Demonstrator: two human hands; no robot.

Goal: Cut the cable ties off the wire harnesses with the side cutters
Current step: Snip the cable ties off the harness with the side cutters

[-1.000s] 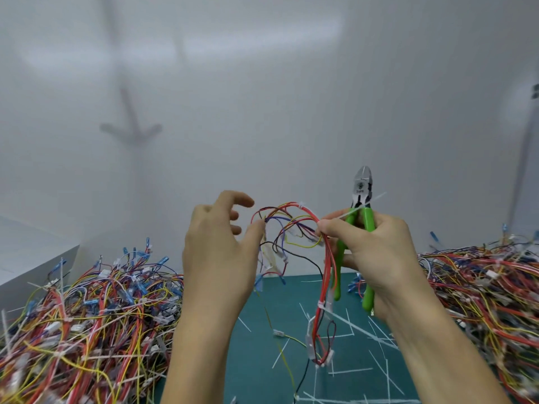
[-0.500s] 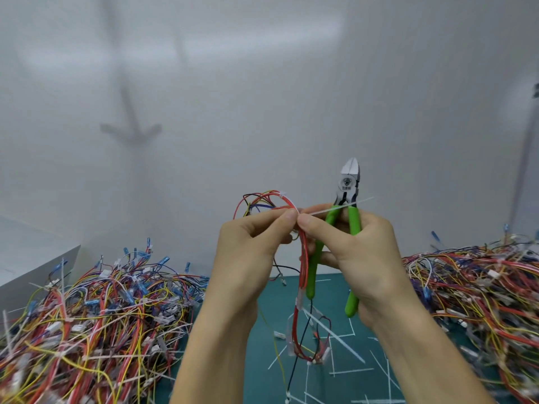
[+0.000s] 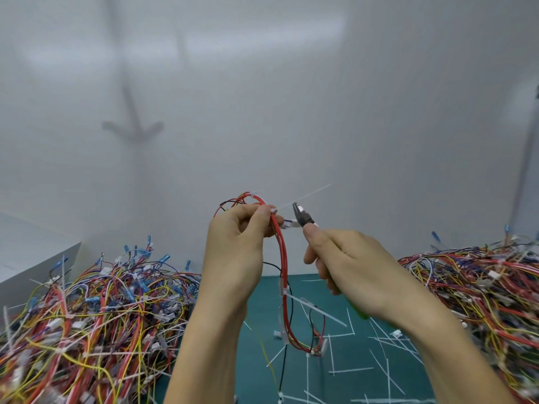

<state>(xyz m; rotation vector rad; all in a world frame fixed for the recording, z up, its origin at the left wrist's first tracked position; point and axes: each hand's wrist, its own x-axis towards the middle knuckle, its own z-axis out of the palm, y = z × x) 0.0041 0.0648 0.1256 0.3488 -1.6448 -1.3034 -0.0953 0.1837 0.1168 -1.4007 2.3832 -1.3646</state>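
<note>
Since a moment ago my right hand [image 3: 350, 269] has let go of the harness [image 3: 283, 258] and tipped the cutters [image 3: 303, 218], gripped by the handles, toward it. My left hand [image 3: 236, 252] pinches its top above the counter [image 3: 250, 371]. Cutting step: next, I judge, the jaws must straddle the tie [image 3: 303, 196], not wire.
</note>
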